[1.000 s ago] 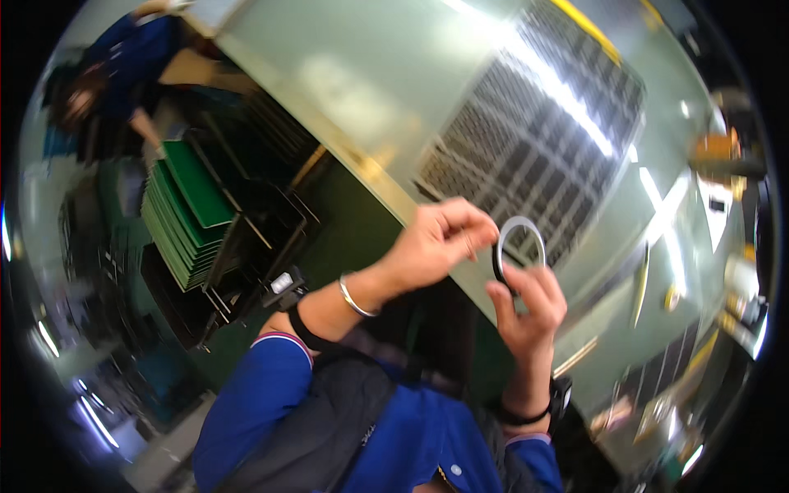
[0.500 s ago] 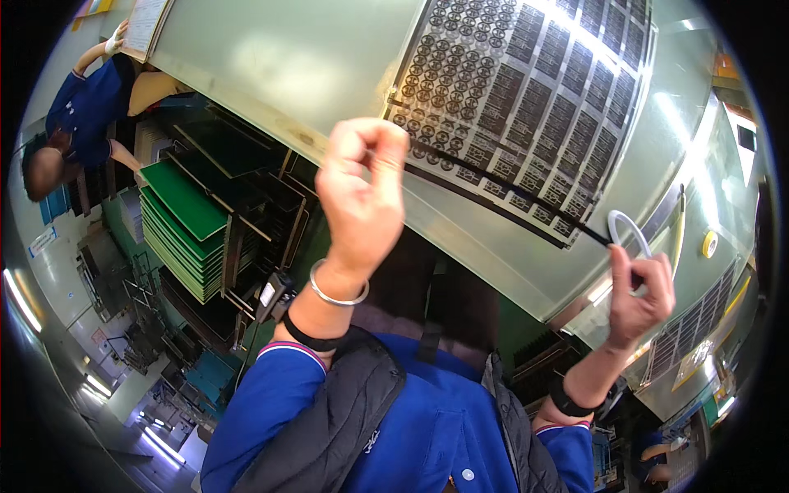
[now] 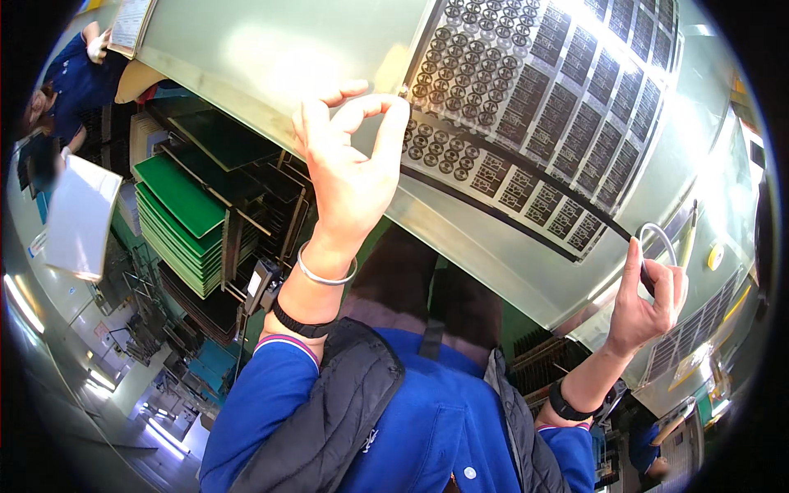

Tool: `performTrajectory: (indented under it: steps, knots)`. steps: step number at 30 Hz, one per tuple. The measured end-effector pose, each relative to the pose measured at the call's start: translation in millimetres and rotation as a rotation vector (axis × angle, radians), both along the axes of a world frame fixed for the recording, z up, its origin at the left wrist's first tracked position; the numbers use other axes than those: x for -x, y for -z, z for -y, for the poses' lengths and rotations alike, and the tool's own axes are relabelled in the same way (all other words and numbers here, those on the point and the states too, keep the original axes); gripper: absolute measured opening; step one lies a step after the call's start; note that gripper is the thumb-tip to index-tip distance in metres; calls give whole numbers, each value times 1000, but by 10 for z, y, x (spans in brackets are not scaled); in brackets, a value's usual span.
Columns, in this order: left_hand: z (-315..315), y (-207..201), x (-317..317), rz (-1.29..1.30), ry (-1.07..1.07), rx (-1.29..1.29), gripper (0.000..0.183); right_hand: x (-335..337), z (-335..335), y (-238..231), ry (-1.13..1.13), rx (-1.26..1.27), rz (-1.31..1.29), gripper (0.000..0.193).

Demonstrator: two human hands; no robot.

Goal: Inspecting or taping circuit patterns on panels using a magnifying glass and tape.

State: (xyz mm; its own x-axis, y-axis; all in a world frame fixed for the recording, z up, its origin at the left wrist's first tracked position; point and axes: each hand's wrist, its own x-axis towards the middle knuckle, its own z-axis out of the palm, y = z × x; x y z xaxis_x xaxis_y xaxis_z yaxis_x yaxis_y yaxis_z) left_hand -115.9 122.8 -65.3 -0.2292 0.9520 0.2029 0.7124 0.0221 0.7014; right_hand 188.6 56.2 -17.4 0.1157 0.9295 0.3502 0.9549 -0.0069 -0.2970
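Tape strip (image 3: 612, 223), black, spanning straight from hand to hand across a patterned film sheet (image 3: 518, 107) on a pale green table (image 3: 509, 271); whether it touches the film cannot be told from where I stand. Left hand (image 3: 349, 168): thumb and forefinger closed in a pinch at the strip's far end, screening part of the table edge. Right hand (image 3: 645, 308): fingers curled around the pale-rimmed tape roll (image 3: 657, 234), beyond the film's corner. A second dark strip (image 3: 493, 211) runs along the film's near edge. Farther right lies a small yellow roll (image 3: 715, 257). At left, a dark metal rack (image 3: 234, 255) holds stacked green panels (image 3: 181, 193); behind it, a co-worker (image 3: 82, 86) grasps a clipboard (image 3: 131, 25).
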Motion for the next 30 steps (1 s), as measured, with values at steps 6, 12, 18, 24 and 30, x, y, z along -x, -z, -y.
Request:
performTrajectory:
  steps: [6, 12, 18, 24, 30]
  knots:
    - [-20, 13, -34, 47, -5, 71, 17, 45, -32, 41, 34, 19, 43, 25]
    - [-14, 30, -26, 34, -4, 74, 16, 106, -55, 17, 27, 29, 87, 27]
    - [4, 37, -59, -42, -6, 59, 15, 132, -80, 11, 33, 48, 116, 27]
    - [-40, 124, -50, -89, 55, -25, 20, 119, -109, -45, -4, 28, 147, 30]
    - [-15, 96, 38, -195, 23, -59, 11, 133, -65, 94, 45, 32, 136, 27]
